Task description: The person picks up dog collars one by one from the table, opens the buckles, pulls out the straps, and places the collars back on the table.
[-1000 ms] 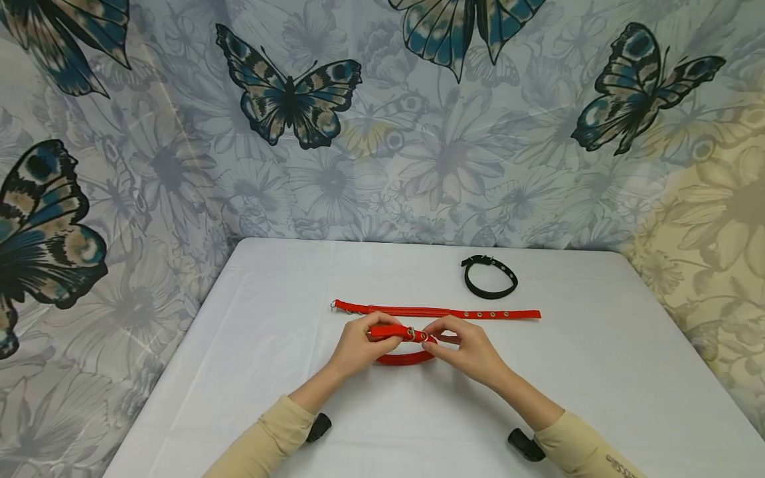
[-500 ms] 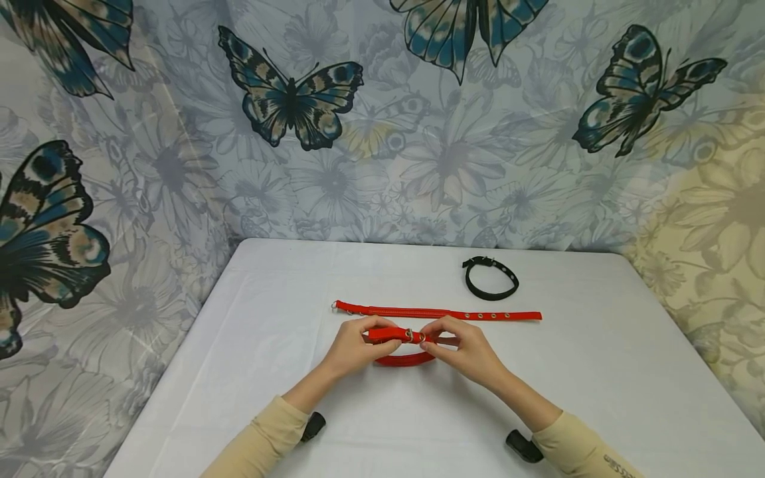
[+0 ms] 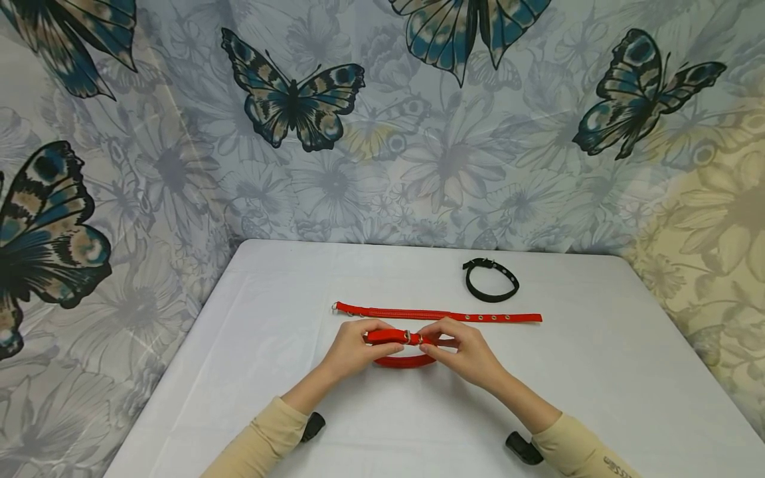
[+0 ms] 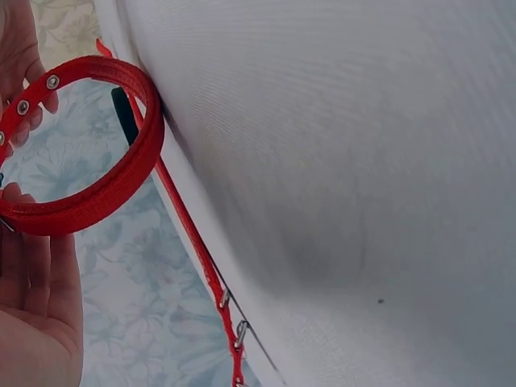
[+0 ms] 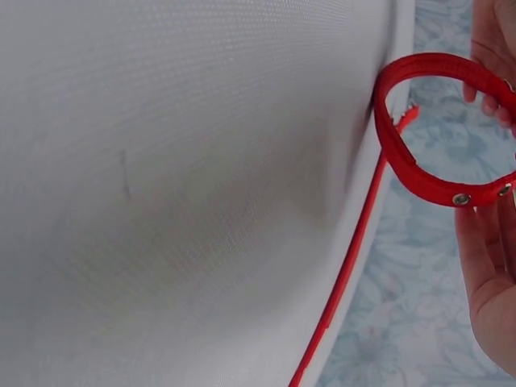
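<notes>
Head view: Against a butterfly-print backdrop [image 3: 454, 166], we judge the step in hand to be fastening or adjusting a looped red collar [image 3: 405, 362].
White table [image 3: 239, 378]: Beige sleeves [image 3: 263, 435] angle inward from both sides, bringing the hands close together above it.
Flat red collar [image 3: 439, 315]: We see it stretched straight just beyond the hands.
Left hand [image 3: 349, 350]: Thumb and fingers pinch the loop's left part.
Right hand [image 3: 469, 350]: Thumb and fingertips pinch opposite, beside the hardware.
Black collar [image 3: 492, 298]: Looped, near the far edge, right of center.
Metal fittings [image 3: 408, 336]: Between both pinches; we think the next move calls for steady, precise fingertips, though we cannot tell whether the strap is secured.
</notes>
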`<state>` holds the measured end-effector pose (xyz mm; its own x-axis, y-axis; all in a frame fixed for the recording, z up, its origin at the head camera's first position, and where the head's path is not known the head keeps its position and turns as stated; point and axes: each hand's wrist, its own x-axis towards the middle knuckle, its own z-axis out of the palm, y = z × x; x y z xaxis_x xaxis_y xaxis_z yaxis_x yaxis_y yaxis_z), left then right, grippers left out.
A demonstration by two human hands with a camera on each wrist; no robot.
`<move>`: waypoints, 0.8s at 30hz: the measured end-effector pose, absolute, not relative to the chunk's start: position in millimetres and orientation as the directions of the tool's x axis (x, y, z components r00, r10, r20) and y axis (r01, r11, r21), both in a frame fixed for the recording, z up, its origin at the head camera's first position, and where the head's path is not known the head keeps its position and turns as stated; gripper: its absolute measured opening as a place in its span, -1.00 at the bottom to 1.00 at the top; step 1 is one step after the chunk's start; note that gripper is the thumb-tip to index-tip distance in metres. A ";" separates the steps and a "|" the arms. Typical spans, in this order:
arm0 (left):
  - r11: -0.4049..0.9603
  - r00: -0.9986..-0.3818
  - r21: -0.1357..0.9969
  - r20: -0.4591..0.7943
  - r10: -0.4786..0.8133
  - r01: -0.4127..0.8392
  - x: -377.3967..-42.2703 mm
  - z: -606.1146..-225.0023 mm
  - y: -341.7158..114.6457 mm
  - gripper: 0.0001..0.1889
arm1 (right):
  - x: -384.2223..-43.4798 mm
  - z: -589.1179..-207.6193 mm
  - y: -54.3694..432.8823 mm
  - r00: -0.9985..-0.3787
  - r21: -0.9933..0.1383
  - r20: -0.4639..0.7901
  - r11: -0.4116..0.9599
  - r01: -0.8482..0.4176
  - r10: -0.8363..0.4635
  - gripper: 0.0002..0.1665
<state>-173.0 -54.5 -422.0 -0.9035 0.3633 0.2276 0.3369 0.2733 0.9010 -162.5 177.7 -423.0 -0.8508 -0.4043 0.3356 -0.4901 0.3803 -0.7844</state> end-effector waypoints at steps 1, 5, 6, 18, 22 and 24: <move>0.273 -0.904 0.902 0.226 0.363 0.335 -173.2 -422.5 -54.6 -0.81 | -162.5 -422.9 177.9 -0.852 -0.784 0.335 0.381 -0.489 -0.403 -0.74; 0.262 -0.905 0.907 0.225 0.362 0.331 -173.8 -424.7 -54.6 -0.80 | -162.2 -422.6 178.7 -0.853 -0.784 0.336 0.384 -0.488 -0.400 -0.74; 0.261 -0.906 0.908 0.222 0.361 0.327 -173.8 -424.8 -54.6 -0.80 | -162.0 -422.4 178.7 -0.852 -0.782 0.337 0.386 -0.490 -0.400 -0.74; 0.234 -0.902 0.914 0.235 0.362 0.332 -191.8 -461.5 -58.2 -0.79 | -161.3 -422.0 180.6 -0.853 -0.773 0.339 0.399 -0.493 -0.396 -0.74; 0.239 -0.897 0.905 0.252 0.362 0.351 -193.0 -462.9 -59.2 -0.80 | -161.1 -421.9 181.5 -0.854 -0.772 0.335 0.404 -0.491 -0.397 -0.74; 0.250 -0.901 0.906 0.241 0.360 0.342 -193.4 -463.4 -59.7 -0.80 | -161.3 -422.4 182.3 -0.856 -0.769 0.332 0.412 -0.489 -0.395 -0.74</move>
